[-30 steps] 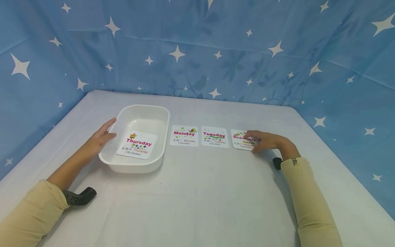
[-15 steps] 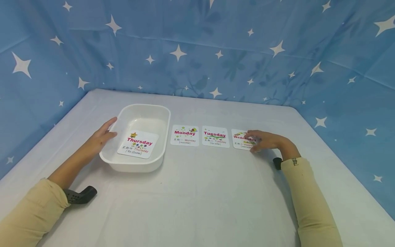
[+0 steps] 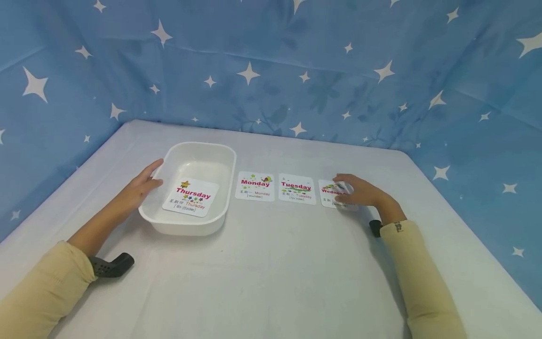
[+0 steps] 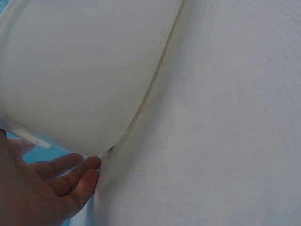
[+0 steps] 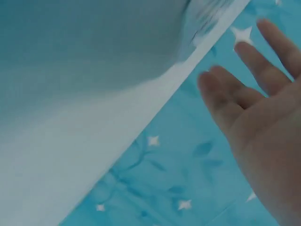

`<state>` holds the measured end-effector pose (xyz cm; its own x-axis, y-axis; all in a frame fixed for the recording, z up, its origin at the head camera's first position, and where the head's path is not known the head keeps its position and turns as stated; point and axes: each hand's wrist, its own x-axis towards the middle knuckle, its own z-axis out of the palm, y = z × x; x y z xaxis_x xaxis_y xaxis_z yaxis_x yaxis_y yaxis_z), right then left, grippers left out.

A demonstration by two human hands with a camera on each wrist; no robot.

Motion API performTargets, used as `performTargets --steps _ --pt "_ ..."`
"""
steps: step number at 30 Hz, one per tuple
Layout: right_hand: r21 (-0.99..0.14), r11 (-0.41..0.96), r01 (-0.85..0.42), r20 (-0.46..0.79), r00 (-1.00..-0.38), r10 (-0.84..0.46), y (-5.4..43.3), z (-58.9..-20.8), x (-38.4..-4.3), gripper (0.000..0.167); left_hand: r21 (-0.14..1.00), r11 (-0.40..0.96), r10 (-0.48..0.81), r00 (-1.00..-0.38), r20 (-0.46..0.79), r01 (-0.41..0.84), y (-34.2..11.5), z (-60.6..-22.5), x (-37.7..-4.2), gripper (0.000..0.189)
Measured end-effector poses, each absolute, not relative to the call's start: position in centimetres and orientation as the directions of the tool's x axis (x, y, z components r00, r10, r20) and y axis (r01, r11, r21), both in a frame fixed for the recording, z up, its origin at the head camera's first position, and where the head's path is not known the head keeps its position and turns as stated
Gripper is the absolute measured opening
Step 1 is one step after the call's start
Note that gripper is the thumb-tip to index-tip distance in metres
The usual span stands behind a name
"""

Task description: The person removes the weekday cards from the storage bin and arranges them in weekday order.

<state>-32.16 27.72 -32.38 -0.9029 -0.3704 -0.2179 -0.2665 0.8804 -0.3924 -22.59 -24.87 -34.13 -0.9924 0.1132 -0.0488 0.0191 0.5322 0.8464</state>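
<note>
Spanning the near part of the white cloth-covered table (image 3: 271, 263) are my two tan fabric sleeves (image 3: 423, 278). Toward the table's left edge, my left hand (image 3: 137, 190) is open, relaxed fingers and thumb resting against the left rim of the rounded white plastic tub (image 3: 190, 228); light contact there should be enough to steady it. Within the tub, at its near end, lies the square white Thursday card (image 3: 191, 197) with red lettering, slightly askew. Right of the tub, a row of square white, round-cornered cards lies flat, roughly parallel to the table's far edge: the red-lettered Monday card (image 3: 255, 186) just beside the tub, the matching Tuesday card (image 3: 297, 189) next, and the Wednesday card (image 3: 332, 190) toward the right edge. Over the last, my right hand (image 3: 360, 190) is open and grips nothing, fingers apart; whether a fingertip touches the card I cannot tell. To leave it well placed, I judge it best to match its near side and gap to its neighbours', then lift my fingers straight up so they don't drag it. Past the table's far corners hangs a blue fabric curtain (image 3: 271, 47) with white stars.
</note>
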Motion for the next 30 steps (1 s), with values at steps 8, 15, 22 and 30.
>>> performTargets --steps 8,15,22,30 --pt "-0.376 0.841 -0.390 -0.082 -0.890 -0.449 20.8 -32.1 -32.8 0.078 0.852 0.522 0.134 -0.990 -0.042 0.035 -25.0 -33.6 -23.1 0.061" --pt "-0.403 0.794 -0.455 -0.063 -0.852 -0.520 13.3 -31.3 -33.4 0.074 0.859 0.511 0.126 -0.991 -0.047 0.024 -25.2 -34.0 -22.9 0.062" --pt "-0.424 0.730 -0.536 -0.060 -0.788 -0.613 5.2 -30.3 -33.0 0.076 0.870 0.493 0.126 -0.991 -0.042 0.026 -25.3 -34.1 -22.8 0.062" --pt "-0.380 0.705 -0.599 -0.064 -0.744 -0.666 -1.8 -29.7 -31.5 0.077 0.875 0.484 0.114 -0.993 -0.033 0.026 -25.2 -34.0 -22.7 0.063"
